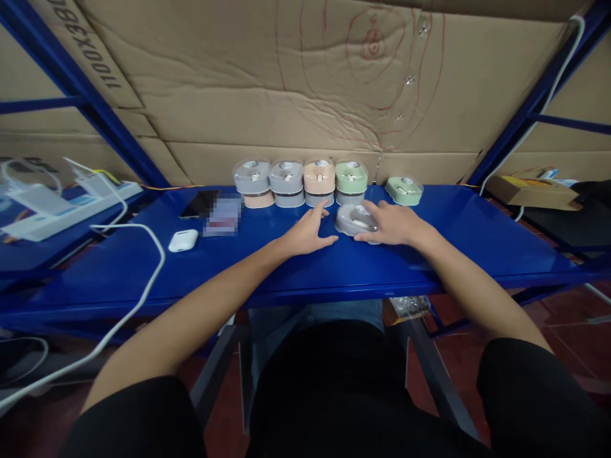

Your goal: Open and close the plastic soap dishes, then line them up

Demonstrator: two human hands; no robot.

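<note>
My right hand (pixel 394 222) is closed around the right side of a grey rounded case (pixel 352 219) with a clear lid, low over the blue shelf or resting on it. A pale connector, probably a cable's end, shows inside. Just left of that case, my left hand (pixel 308 232) has its thumb and fingers spread, holding nothing. Behind the hands stand similar cases in two-high stacks: grey (pixel 252 177), another grey (pixel 286 177), peach (pixel 319 177) and green (pixel 352 177) on top. A single green case (pixel 404 190) sits apart to the right.
On the blue shelf (pixel 286 273), a white earbud case (pixel 183 240), a dark phone (pixel 199 203) and a blurred-out item (pixel 223 215) lie left. A white cable (pixel 160 254) crosses the left side near a power strip (pixel 71 210). Cardboard (pixel 229 83) closes the back.
</note>
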